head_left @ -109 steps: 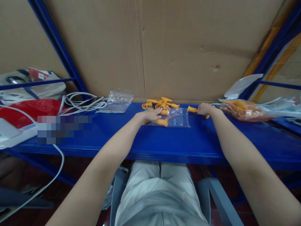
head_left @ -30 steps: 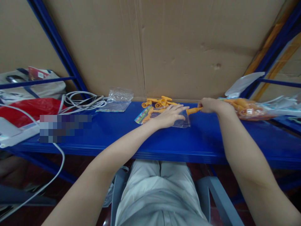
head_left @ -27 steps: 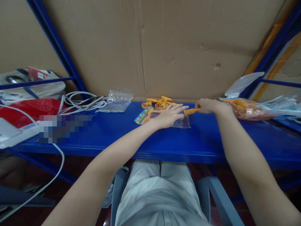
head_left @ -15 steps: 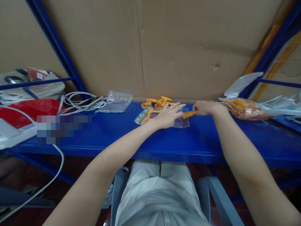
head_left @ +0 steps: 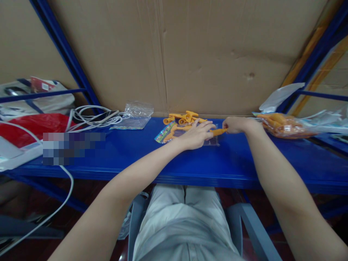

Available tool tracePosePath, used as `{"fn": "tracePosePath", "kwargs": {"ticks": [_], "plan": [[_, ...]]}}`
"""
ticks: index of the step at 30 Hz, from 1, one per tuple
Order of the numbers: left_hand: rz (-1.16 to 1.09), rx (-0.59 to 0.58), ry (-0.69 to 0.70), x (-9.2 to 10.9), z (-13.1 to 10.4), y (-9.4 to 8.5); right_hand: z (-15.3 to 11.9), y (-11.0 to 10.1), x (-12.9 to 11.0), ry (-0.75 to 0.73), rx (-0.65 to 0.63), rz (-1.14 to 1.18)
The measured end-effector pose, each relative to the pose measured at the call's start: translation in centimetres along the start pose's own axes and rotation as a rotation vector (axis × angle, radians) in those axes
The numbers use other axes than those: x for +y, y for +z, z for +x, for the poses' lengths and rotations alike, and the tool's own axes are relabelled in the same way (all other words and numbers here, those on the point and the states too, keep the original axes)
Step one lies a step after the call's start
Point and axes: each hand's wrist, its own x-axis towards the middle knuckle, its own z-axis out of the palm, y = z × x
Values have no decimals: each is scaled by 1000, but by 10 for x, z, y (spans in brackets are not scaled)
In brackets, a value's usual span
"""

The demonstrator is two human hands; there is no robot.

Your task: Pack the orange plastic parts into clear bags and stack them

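Observation:
My right hand (head_left: 236, 125) pinches the end of an orange plastic piece (head_left: 218, 132), whose other end points left toward my left hand. With fingers stretched out, my left hand (head_left: 198, 135) lies over a clear plastic bag (head_left: 212, 141) and touches or nearly touches the piece. The bag has a colourful printed header (head_left: 165, 133) at its left end. Another orange piece (head_left: 170, 136) shows just beside the header, partly covered by clear film. Behind my left hand sits a small pile of orange plastic pieces (head_left: 188, 116) with cup-shaped ends.
A flat clear bag (head_left: 133, 123) lies on the blue table (head_left: 122, 148) to the left, near coiled white cables (head_left: 94, 116). At right is a bulging bag of orange pieces (head_left: 280, 125). Cardboard (head_left: 190, 54) stands behind. A red bag (head_left: 43, 125) rests at far left.
The orange piece in my right hand has shifted slightly left, closer to my left hand's fingers. My left fingers have bent a little. The rest looks the same.

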Motion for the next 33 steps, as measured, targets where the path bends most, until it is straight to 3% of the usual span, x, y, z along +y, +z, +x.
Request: {"fn": "tracePosePath", "kwargs": {"ticks": [9, 15, 24, 27, 30, 33], "plan": [[120, 153, -67, -1, 0, -3, 4, 2, -14, -249, 25, 108], [168, 256, -176, -2, -1, -9, 3, 2, -18, -275, 0, 123], [30, 271, -100, -12, -1, -5, 10, 6, -23, -377, 150, 282], [-30, 322, -223, -29, -3, -4, 12, 8, -22, -407, 184, 332], [-66, 352, -460, -50, -11, -4, 13, 8, -21, -412, 236, 357], [-93, 291, -728, -67, -20, -3, 12, 7, -21, -364, 284, 339]]}}
